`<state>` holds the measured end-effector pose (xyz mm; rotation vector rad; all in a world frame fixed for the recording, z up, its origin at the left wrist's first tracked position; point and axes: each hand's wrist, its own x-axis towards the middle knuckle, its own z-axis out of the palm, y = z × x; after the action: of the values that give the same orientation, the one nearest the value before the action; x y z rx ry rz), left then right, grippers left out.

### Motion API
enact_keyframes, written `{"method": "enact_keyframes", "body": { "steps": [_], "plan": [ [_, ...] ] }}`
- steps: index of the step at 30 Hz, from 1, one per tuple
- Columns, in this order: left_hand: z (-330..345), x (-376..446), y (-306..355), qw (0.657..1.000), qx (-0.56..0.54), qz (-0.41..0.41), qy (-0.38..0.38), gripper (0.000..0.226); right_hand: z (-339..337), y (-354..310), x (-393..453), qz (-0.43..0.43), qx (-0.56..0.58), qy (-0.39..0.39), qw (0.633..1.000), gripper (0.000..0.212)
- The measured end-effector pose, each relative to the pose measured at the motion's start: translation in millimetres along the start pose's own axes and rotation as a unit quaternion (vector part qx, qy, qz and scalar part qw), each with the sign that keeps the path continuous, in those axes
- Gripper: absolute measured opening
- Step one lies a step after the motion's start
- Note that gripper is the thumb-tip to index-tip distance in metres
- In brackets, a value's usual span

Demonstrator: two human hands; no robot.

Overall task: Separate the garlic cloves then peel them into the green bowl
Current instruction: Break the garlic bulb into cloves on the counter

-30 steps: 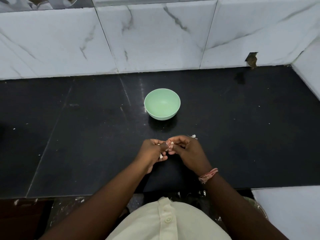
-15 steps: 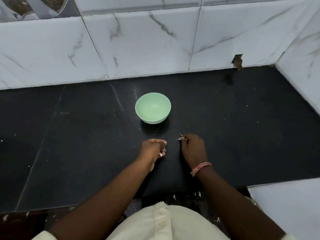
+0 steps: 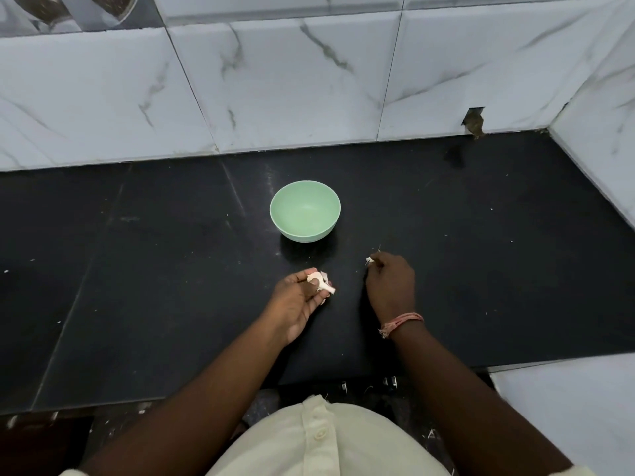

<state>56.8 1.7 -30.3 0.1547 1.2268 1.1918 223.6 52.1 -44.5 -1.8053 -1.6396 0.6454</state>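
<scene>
Black stone makes up the desk point(image 3: 171, 269), which runs wide under a marble-tiled wall point(image 3: 275, 91) at the far side. The green bowl point(image 3: 305, 211) stands upright toward the middle, far of both hands, and looks to hold nothing yet. The left hand point(image 3: 299, 297) is curled round a partial garlic bulb point(image 3: 320, 281), its pale cloves and stem poking out past the fingertips. The right hand point(image 3: 391, 283), well apart to the right, pinches a small white scrap point(image 3: 369, 260) low at the desk; whether that is skin or a clove I cannot tell. Tiny white flecks dot the desk. The risk, as I judge it, is loose cloves slipping from the left hand's grip and rolling off the near edge, or papery skin ending up in the bowl with the peeled cloves.
</scene>
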Motion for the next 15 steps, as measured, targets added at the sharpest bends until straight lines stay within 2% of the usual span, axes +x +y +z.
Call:
{"method": "enact_keyframes", "body": {
  "steps": [3,6,11,15],
  "plan": [
    [-7.5,-5.8,-0.8,0.999,-0.024,0.016,-0.023,0.029,-1.3,-21.4,-18.5,-0.028,0.080,-0.041,0.996,0.005],
    [-11.0,-10.3,-0.9,0.999,-0.008,0.022,-0.033,0.030,8.9,-35.7,-37.9,0.022,0.217,-0.141,0.966,0.006],
    [-12.5,-17.5,-2.7,0.996,0.055,0.063,-0.023,0.032,17.3,-38.6,-49.0,0.104,0.359,-0.149,0.915,0.016],
    [-14.6,-24.1,-4.4,0.982,0.127,0.136,-0.008,0.026,21.3,-37.3,-50.8,0.141,0.399,-0.163,0.891,0.018]
  ]
}}
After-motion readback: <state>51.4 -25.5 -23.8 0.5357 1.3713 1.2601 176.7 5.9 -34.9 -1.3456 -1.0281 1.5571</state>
